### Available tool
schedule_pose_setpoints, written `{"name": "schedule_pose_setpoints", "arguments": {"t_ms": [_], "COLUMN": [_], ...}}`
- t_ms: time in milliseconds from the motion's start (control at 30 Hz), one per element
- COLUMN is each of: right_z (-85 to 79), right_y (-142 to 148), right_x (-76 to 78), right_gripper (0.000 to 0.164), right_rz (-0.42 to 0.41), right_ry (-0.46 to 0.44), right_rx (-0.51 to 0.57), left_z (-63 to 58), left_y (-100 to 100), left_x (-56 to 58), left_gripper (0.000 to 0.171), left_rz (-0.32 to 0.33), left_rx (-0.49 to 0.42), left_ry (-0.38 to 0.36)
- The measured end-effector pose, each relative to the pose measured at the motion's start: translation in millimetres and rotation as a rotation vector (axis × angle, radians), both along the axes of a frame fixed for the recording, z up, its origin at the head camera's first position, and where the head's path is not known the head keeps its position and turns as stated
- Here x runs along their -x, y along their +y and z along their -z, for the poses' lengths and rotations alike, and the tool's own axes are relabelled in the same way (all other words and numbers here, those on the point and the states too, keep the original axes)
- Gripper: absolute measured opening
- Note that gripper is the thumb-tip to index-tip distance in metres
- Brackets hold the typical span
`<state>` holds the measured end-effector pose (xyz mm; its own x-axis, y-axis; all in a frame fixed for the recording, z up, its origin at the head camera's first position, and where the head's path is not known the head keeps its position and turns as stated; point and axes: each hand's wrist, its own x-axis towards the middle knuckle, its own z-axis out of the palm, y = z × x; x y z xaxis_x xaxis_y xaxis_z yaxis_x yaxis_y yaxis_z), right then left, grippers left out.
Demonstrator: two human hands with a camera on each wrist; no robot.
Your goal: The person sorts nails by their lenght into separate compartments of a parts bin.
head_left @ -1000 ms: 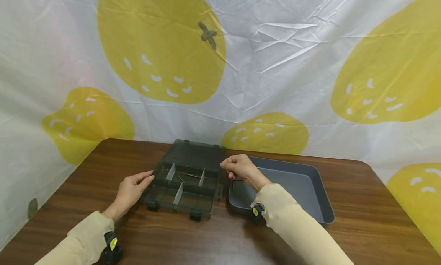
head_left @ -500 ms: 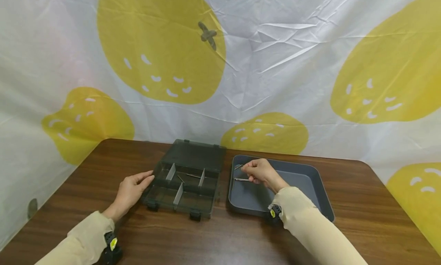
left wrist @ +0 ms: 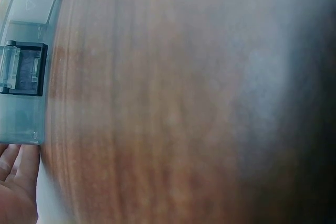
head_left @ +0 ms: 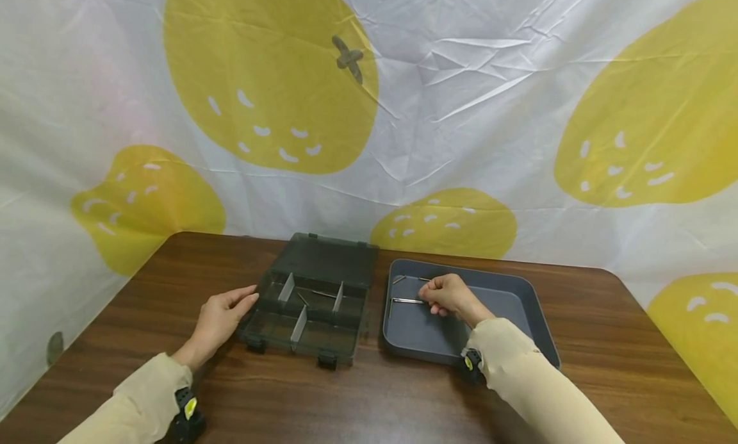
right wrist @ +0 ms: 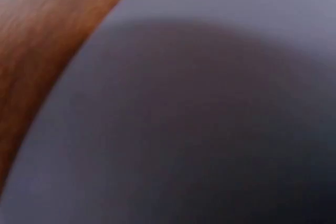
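In the head view, my left hand [head_left: 216, 319] rests at the left side of a dark clear compartment box [head_left: 331, 335], fingers fairly straight. The box lies with its lid [head_left: 328, 261] tipped back. Two thin metal pieces, one short [head_left: 302, 299] and one longer [head_left: 324, 295], lie in its rear middle compartment. My right hand [head_left: 452, 296] is low inside a grey tray [head_left: 507, 309], fingertips beside the right end of a slim metal rod [head_left: 406, 301]. Whether they pinch it is hidden. Part of the box [left wrist: 23, 114] and left fingers [left wrist: 26, 169] show in the left wrist view.
Short metal pieces [head_left: 399, 279] lie near the tray's rear left corner. Pale dividers [head_left: 298, 325] split the box. A brown wooden table [head_left: 369, 405] carries everything, with a lemon-patterned white cloth [head_left: 415, 143] hanging behind it. The right wrist view is mostly blurred grey.
My right hand has moved right and down from beside the box into the tray, reaching the slim metal rod. The left hand and the box have stayed in place.
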<state>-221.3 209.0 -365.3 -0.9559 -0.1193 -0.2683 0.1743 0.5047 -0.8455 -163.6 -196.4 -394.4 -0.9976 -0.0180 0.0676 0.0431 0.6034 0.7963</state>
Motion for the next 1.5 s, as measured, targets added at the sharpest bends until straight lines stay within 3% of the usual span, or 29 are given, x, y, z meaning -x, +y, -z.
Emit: {"name": "schedule_pose_setpoints", "arguments": {"t_ms": [500, 767, 933, 1267, 1500], "right_z": [9.2, 9.8, 12.6, 12.2, 12.3], "right_y": [-2.1, -1.2, -3.0, -3.9, -3.5], "right_x": [-0.5, -3.3, -1.3, -1.1, -0.7], "right_gripper": [0.01, 0.008, 0.007, 0.007, 0.007], "right_rz": [0.008, -0.028, -0.003, -0.042, -0.064], "right_ry": [0.016, 0.026, 0.029, 0.057, 0.027], "right_rx": [-0.026, -0.019, -0.055, -0.097, -0.127], "left_z": [1.1, 1.0, 0.8, 0.7, 1.6], "left_y": [-0.8, -0.6, -0.5, -0.3, -0.5], "left_x": [0.3, 0.4, 1.1, 1.3, 1.5], "left_gripper": [0.047, 0.046, 0.047, 0.047, 0.046], "left_rz": [-0.003, -0.01, -0.011, -0.009, -0.006], "left_rx": [0.002, -0.01, -0.01, -0.011, -0.004], "left_ry": [0.01, 0.003, 0.007, 0.012, 0.026]}}
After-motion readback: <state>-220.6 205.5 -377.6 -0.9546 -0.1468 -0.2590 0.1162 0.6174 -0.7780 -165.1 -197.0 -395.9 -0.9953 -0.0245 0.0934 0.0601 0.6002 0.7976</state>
